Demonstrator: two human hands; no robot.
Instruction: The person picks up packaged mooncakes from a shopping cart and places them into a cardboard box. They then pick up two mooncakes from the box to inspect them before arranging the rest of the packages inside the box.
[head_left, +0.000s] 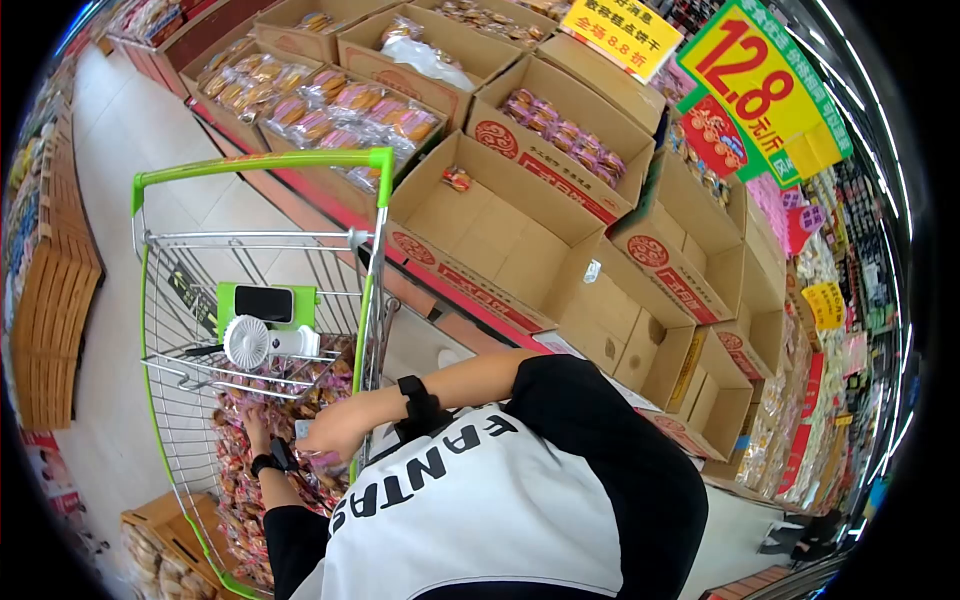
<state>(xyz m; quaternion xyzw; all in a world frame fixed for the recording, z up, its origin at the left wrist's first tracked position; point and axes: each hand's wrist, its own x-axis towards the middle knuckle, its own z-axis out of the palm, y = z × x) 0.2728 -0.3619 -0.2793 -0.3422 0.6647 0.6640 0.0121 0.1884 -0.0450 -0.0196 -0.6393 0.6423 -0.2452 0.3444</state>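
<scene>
While both hands reach into the cart [160, 330] at lower left, right hand [335, 430] pinching a packet [303, 428] and left hand [257, 432] buried among snack packs [240, 490], grip unclear, packets could slip through the wire mesh.

"12.8" on the yellow-green price sign [765, 85], "8.8" on the yellow sign [622, 30], "FANTAS" on the shirt [440, 470]
</scene>
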